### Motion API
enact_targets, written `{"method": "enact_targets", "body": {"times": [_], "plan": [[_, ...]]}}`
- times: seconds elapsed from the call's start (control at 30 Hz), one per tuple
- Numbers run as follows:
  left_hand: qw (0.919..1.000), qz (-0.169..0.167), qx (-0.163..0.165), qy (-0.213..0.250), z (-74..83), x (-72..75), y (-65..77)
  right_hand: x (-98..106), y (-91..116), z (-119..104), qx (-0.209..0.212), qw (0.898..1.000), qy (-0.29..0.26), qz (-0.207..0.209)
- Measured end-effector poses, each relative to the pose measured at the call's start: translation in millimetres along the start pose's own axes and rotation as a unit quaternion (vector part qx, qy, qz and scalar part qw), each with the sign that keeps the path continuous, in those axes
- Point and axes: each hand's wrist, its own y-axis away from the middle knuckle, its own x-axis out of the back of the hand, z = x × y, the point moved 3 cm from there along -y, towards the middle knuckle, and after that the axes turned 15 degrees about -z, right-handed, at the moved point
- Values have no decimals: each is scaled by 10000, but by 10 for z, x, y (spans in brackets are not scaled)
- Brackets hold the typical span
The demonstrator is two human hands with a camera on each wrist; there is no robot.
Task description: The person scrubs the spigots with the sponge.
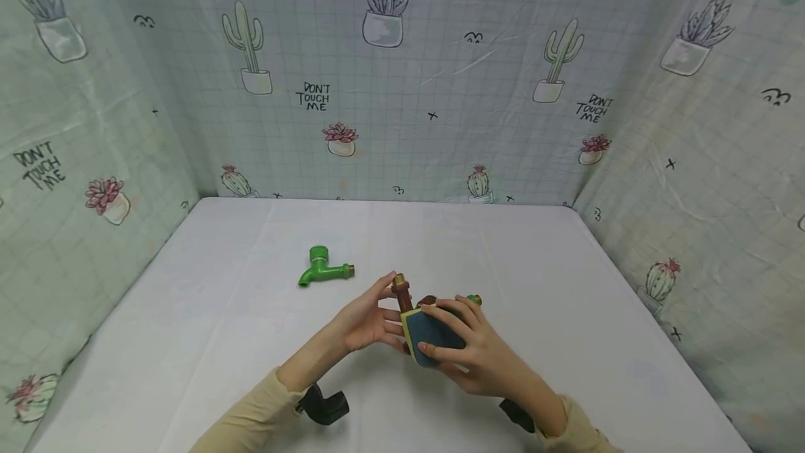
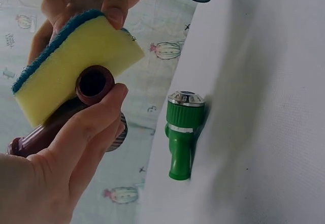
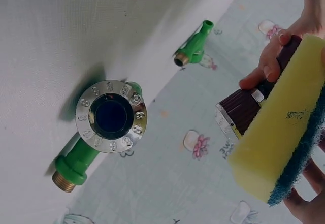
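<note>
My left hand (image 1: 367, 320) grips a maroon tap (image 1: 401, 293) with a brass threaded end. In my right hand (image 1: 481, 351) is a yellow sponge with a blue scouring side (image 1: 434, 334). The sponge's yellow face lies against the tap's body, as the left wrist view shows, with the tap's round open spout (image 2: 95, 84) toward the camera. In the right wrist view, the tap's ribbed handle (image 3: 239, 109) sticks out beside the sponge (image 3: 282, 132). The sponge hides much of the tap in the head view.
A green tap (image 1: 322, 270) lies on the white table (image 1: 220, 285), back and left of my hands. Another green tap (image 3: 76, 160) lies near my right hand, mostly hidden behind it in the head view. Patterned cloth (image 1: 434, 89) walls the table's back and sides.
</note>
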Motion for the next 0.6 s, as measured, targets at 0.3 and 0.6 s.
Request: {"method": "enact_targets", "body": {"times": [0.3,0.6], "plan": [[9999,35,76,123,12,43,23,-54,-44,112,-183,9996,123,155],[9993,-177,-284,170,56,4,87,4,-124,249,-784,9955,-15,526]]}}
